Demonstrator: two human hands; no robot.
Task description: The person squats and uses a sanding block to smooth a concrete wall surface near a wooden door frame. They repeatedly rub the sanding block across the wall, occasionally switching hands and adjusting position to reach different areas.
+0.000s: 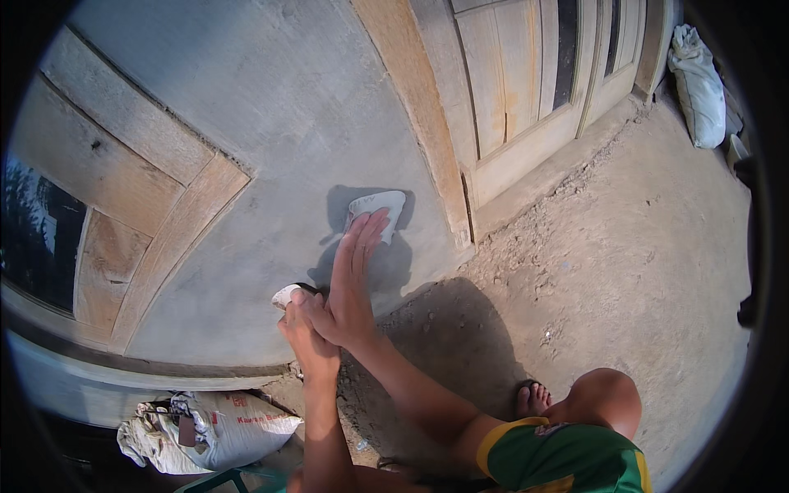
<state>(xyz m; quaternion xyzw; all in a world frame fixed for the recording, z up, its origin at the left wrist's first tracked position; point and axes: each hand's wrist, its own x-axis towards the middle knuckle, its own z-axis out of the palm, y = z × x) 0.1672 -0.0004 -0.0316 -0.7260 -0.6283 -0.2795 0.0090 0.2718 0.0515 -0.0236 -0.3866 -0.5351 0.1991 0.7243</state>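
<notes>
My right hand (354, 271) is stretched out with its fingers close together, over a pale sheet (389, 203) that looks like the printed back of sandpaper. It holds the sheet against a smooth grey plastered wall (290, 203). Lower and to the left, my left hand (308, 336) is curled around a small whitish piece (285, 296), whose kind I cannot make out. My right thumb overlaps the left hand's fingers in this view. Dark shadows of the hand and sheet fall on the wall.
A wooden door frame (425, 117) and panelled doors (505, 80) stand right of the wall; a wood-framed window (43, 234) is at left. White sacks (240, 431) (703, 92) lie lower left and far right. Crumbled debris lines the rough floor (616, 259). A green plastic edge (228, 480) shows below.
</notes>
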